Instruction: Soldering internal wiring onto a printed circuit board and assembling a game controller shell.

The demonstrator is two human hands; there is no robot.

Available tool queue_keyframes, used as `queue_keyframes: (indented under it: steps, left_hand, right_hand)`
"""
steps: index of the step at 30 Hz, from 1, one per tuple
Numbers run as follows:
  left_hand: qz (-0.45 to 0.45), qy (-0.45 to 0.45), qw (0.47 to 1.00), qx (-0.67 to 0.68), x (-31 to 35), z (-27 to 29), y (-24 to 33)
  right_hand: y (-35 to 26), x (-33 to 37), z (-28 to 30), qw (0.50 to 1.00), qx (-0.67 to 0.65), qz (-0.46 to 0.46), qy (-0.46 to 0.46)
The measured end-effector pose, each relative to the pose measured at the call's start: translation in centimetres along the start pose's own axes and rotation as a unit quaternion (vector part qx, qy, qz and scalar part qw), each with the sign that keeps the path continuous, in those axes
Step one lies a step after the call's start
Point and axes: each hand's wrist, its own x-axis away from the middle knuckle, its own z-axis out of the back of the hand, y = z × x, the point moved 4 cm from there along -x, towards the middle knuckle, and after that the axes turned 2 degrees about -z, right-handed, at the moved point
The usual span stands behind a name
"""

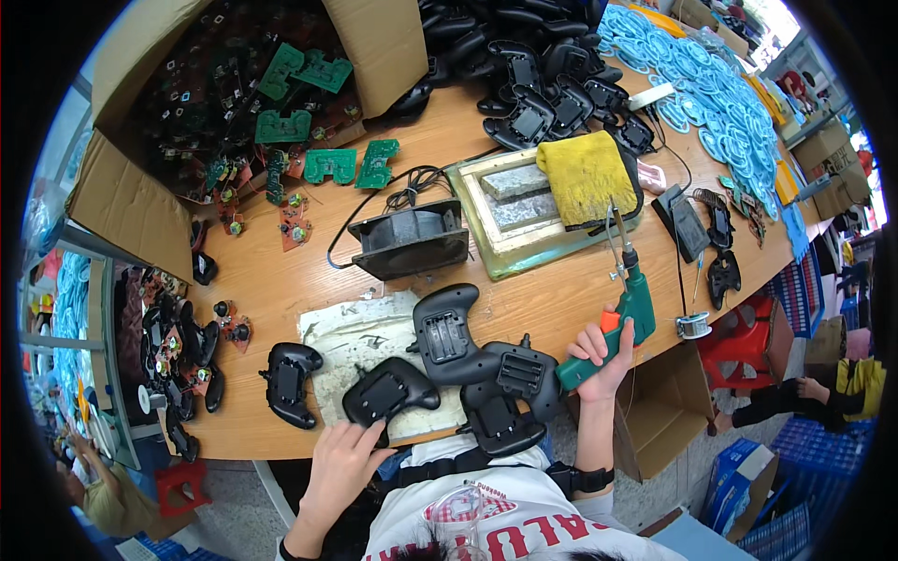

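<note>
- The left hand (344,465) is half curled, its fingertips at the near edge of a black controller (391,389); whether thumb and fingers pinch it or only rest there, I cannot tell.
- That controller lies on a stained pale sheet (346,324) on the bench (271,313), in front of the person, its underside out of sight.
- The right hand (610,363) is closed around the handle of a green soldering gun (639,304); its palm and part of the grip are covered.
- The gun's thin tip ends over a yellow cloth (582,178); contact is hard to judge.
- The cloth hides one end of a pale frame (500,248) holding metal bars.
- Right of the controller, three more black shells (447,335) overlap, covering parts of one another and of the sheet.
- At upper left, a cardboard box (131,206) is cut off by the top edge, its dark contents blurring together.
- The heap of black casings (552,89) is also cropped above.
</note>
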Motion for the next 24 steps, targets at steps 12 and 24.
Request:
queue_keyframes:
  steps: [12,24]
  left_hand:
    - [-0.322,0.107,0.94,-0.044,-11.8,-0.5,9.4]
    - [-0.42,-0.048,0.906,0.013,-13.5,0.7,13.0]
  right_hand:
    - [0.4,-0.6,1.5,0.993,-0.102,-0.036,0.036]
    - [-0.7,0.8,-0.1,0.996,-0.039,0.007,-0.074]
